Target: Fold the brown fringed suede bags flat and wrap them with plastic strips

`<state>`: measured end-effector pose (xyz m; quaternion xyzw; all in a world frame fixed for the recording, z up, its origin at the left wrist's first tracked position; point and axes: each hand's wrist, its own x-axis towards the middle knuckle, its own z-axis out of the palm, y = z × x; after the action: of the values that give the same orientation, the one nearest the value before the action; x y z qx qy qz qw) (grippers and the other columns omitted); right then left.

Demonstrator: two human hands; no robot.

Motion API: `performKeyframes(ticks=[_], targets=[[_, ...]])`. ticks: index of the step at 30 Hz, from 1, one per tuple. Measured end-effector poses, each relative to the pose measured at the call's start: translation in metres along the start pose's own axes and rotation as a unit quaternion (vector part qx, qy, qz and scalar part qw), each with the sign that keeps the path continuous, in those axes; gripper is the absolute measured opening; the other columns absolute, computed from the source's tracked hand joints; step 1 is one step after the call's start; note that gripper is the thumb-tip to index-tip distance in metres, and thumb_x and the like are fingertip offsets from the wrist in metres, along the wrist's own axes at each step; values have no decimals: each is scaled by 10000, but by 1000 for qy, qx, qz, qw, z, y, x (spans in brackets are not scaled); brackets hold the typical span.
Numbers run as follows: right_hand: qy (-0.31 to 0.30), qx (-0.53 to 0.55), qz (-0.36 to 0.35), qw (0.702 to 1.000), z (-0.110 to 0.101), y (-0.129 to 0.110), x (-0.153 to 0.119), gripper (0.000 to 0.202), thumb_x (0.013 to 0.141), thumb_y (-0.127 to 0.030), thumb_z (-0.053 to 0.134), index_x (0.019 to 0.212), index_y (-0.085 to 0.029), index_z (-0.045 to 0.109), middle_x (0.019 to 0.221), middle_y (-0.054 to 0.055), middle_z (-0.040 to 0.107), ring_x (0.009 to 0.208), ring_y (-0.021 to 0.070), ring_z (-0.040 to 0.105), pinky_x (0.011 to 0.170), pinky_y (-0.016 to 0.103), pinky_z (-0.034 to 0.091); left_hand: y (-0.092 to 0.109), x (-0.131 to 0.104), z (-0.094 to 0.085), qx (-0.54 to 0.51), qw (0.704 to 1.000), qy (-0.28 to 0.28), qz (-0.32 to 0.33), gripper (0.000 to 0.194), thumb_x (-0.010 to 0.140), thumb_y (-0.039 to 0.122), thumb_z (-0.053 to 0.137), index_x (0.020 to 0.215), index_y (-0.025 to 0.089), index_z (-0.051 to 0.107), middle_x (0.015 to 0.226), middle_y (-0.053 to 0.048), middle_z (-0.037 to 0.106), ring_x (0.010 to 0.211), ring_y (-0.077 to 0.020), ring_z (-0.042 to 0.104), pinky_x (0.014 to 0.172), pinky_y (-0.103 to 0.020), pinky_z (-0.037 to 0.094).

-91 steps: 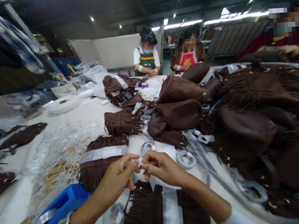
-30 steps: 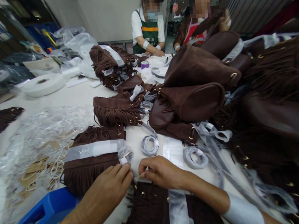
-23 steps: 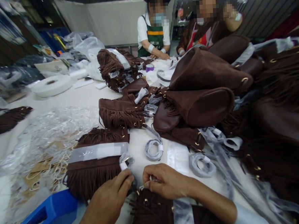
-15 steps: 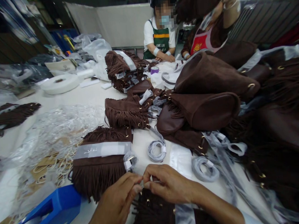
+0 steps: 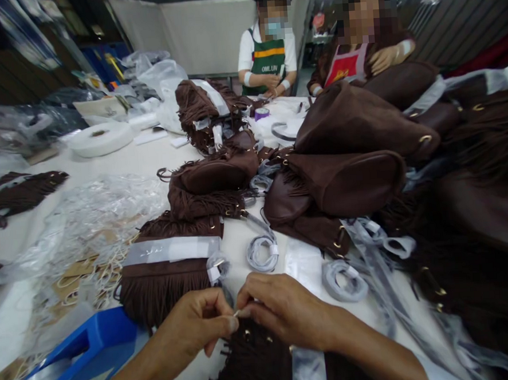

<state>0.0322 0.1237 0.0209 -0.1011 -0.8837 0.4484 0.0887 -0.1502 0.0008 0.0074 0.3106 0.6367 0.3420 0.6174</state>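
Note:
My left hand (image 5: 197,319) and my right hand (image 5: 287,311) meet fingertip to fingertip, both closed in a pinch. Between them shows a tiny bit of pale string (image 5: 236,314); the rest of it is hidden by my fingers. Directly below lies a dark brown fringed bag (image 5: 265,367) with small gold eyelets and a translucent wrapped strap across it. Another brown fringed bag (image 5: 164,276) with a plastic-covered band rests just beyond my left hand. A coiled, wrapped strap (image 5: 262,254) sits on the table ahead of my fingers.
A blue tape dispenser (image 5: 87,349) stands at lower left, near clear plastic packets with tags and string loops (image 5: 94,245). Brown bags (image 5: 362,126) are heaped at right, beside a second strap coil (image 5: 344,281). Two people (image 5: 271,57) work across the table.
My left fingers have turned into a tighter pinch, slightly lower left. Across the table, a person has lowered a raised brown bag. The bag in the middle now lies turned with its base showing.

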Motion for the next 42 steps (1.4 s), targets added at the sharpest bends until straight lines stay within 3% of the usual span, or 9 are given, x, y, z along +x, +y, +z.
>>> performKeyframes(ticks=[8,13,16,22,27,30,33,37,42], targets=[[23,96,15,995,6,12,11,107,859,-133,619,926,-196,674,852,-5,653,791,122,601,724,204,425,-8,-6,3,36,996,77,19,370,733,487,708,675,193,491,528,89,429,413,-46,310,398,-186,206],[10,161,72,984,14,20,10,117,813,-140,625,897,-187,691,775,-30,646,697,101,576,647,185,402,-13,-18,10,218,970,100,42,346,908,512,473,753,216,564,480,74,403,413,-89,381,442,-212,286],[-8,178,87,980,19,27,8,112,824,-166,613,905,-180,690,761,-32,639,675,92,565,629,176,397,-22,-22,15,256,958,112,61,381,938,511,394,756,232,580,453,61,417,419,-112,421,474,-224,327],[-33,174,78,981,18,44,5,104,851,-188,599,911,-161,680,763,-18,633,663,96,550,608,182,387,-46,-24,20,170,967,191,-1,452,892,606,420,714,224,582,391,66,415,359,-103,392,442,-216,290],[-50,182,76,979,14,50,6,102,856,-177,594,924,-163,670,726,-24,615,647,98,552,598,183,381,-54,-12,19,11,978,204,-43,574,817,752,427,831,190,542,559,17,610,286,-51,329,368,-198,128],[-53,175,69,981,14,51,6,105,858,-163,588,927,-164,668,760,-20,622,664,98,548,606,184,382,-50,-2,20,-37,975,211,-65,589,753,774,512,702,187,497,422,54,493,301,-38,271,383,-193,110],[-48,160,54,984,13,53,5,101,861,-148,585,916,-163,668,783,-18,612,687,98,540,627,186,384,-45,5,21,-29,970,232,-67,559,730,731,593,650,184,507,360,69,428,347,-46,273,411,-193,153],[-45,162,52,984,14,52,5,90,877,-160,583,922,-176,660,812,-17,613,714,100,553,654,191,391,-40,11,21,24,965,250,-72,472,756,643,627,679,184,546,367,54,476,363,-63,316,417,-199,173],[-43,169,54,983,17,52,4,87,883,-162,573,917,-184,649,821,-15,611,724,107,558,662,201,392,-30,14,25,0,969,234,-74,463,692,630,661,727,180,556,340,74,442,319,-63,313,385,-187,192]])
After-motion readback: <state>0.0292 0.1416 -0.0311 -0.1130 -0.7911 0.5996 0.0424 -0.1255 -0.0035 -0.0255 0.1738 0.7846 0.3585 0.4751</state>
